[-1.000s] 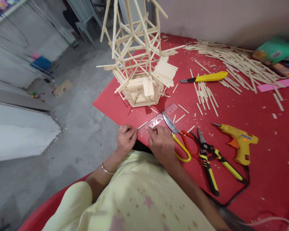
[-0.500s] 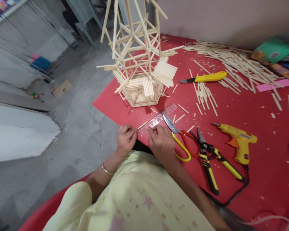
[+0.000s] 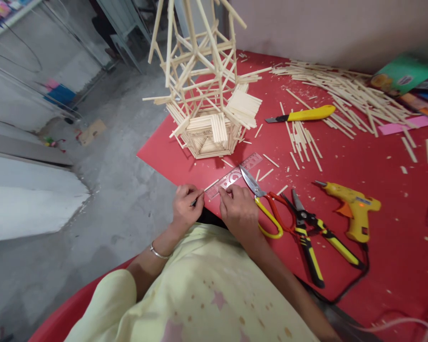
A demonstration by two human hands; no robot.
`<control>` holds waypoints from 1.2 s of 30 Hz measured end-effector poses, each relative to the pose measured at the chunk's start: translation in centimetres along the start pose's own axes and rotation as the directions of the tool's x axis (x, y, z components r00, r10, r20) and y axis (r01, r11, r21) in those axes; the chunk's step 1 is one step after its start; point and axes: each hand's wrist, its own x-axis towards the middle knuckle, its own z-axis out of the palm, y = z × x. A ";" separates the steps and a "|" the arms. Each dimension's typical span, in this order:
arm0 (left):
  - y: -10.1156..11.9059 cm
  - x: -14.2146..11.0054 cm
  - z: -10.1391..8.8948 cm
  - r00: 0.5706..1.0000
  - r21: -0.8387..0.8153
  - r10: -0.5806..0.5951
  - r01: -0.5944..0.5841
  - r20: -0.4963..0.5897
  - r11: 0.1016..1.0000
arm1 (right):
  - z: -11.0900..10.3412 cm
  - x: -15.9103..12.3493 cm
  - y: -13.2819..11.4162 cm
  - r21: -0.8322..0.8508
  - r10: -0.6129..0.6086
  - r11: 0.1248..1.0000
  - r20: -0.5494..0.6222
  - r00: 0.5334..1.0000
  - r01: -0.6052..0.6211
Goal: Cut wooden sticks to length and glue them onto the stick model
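Note:
My left hand is closed at the table's near edge, with a thin wooden stick coming out from its fingertips over one end of a clear plastic ruler. A small dark bit shows between its fingers, too small to name. My right hand has its fingers pinched together at the ruler's near edge; its fingertips are partly hidden. Just right of this hand, scissors with red and yellow handles lie partly across the ruler. Beyond the ruler stands a tower-like frame of wooden sticks.
Black-and-yellow cutting pliers and a yellow hot glue gun with a cord lie to the right. Further back are a yellow utility knife, a pile of loose sticks and a green packet. Stick offcuts dot the red table.
Both hands keep almost the same place and grip. The view shifts very slightly; the stick, ruler and tools stay where they were.

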 end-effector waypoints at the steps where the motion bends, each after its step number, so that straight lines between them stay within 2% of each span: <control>1: 0.0 0.0 0.0 1.000 -0.001 -0.003 0.003 0.001 1.000 | 0.0 0.0 0.0 0.000 -0.002 1.000 0.000 1.000 0.002; 27: 0.2 0.2 -0.4 0.999 0.038 0.009 -0.010 0.037 0.999 | -0.2 0.0 -0.1 -0.005 -0.003 1.000 0.019 1.000 0.004; 36: 0.5 1.3 -1.0 0.991 0.054 0.020 -0.028 0.131 0.998 | -0.8 0.0 -0.4 0.065 0.020 0.998 0.045 0.999 -0.023</control>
